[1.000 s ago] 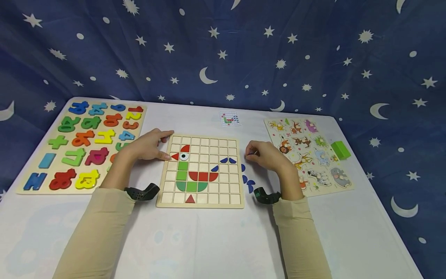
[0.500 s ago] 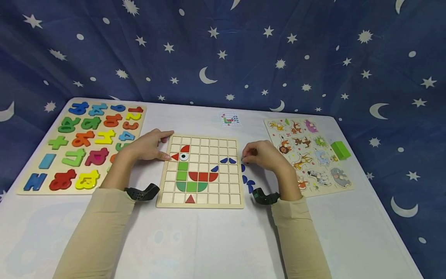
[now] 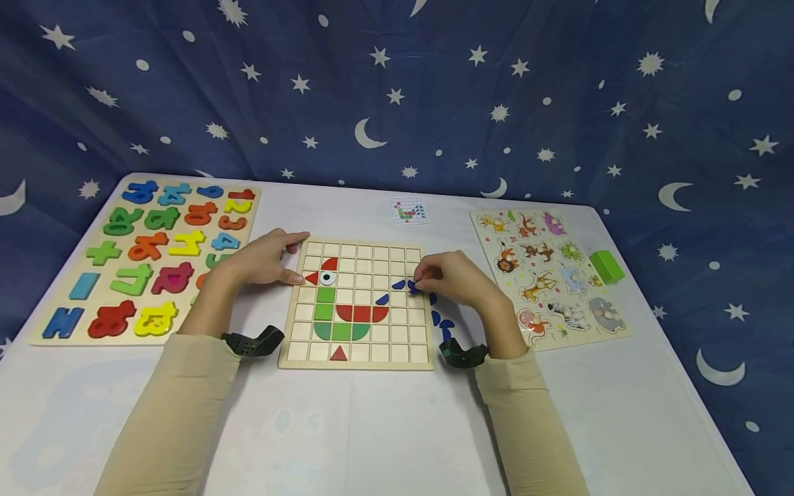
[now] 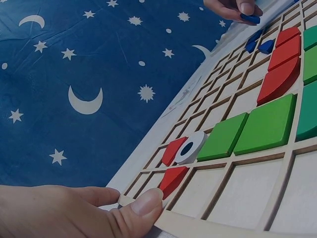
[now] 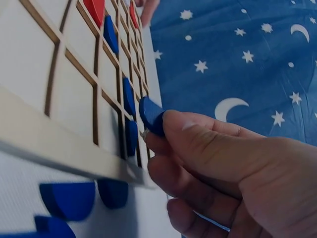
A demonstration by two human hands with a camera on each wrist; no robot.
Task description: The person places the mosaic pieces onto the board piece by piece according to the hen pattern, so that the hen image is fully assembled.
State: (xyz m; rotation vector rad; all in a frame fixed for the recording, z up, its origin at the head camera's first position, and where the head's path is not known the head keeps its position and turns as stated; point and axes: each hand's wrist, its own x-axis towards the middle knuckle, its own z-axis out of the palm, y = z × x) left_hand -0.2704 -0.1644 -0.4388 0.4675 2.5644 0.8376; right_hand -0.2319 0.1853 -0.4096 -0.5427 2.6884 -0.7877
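The wooden grid board (image 3: pixel 319 351) lies mid-table, with red, green and blue pieces and a round eye piece (image 3: pixel 327 278) forming a bird. My left hand (image 3: pixel 263 258) holds its upper left corner, thumb (image 4: pixel 148 202) on the left edge and index finger at the corner. Between thumb and fingertips my right hand (image 3: pixel 455 275) pinches a small blue rounded piece (image 5: pixel 151 115), close over the board's right side. Two blue pieces (image 5: pixel 130 96) in the grid lie just beneath it. Beside the board's right edge are several loose blue pieces (image 3: pixel 446 325).
On the left is a number puzzle board (image 3: pixel 89 275) with thick coloured digits. An animal puzzle board (image 3: pixel 517 272) and a green block (image 3: pixel 606 267) are on the right. Behind the grid lies a small pattern card (image 3: pixel 409 211). A starry blue cloth (image 3: pixel 434 89) hangs behind the table.
My right hand has moved left from beside the board to over its right-hand squares, carrying the blue piece. The left hand stays at the board's corner.
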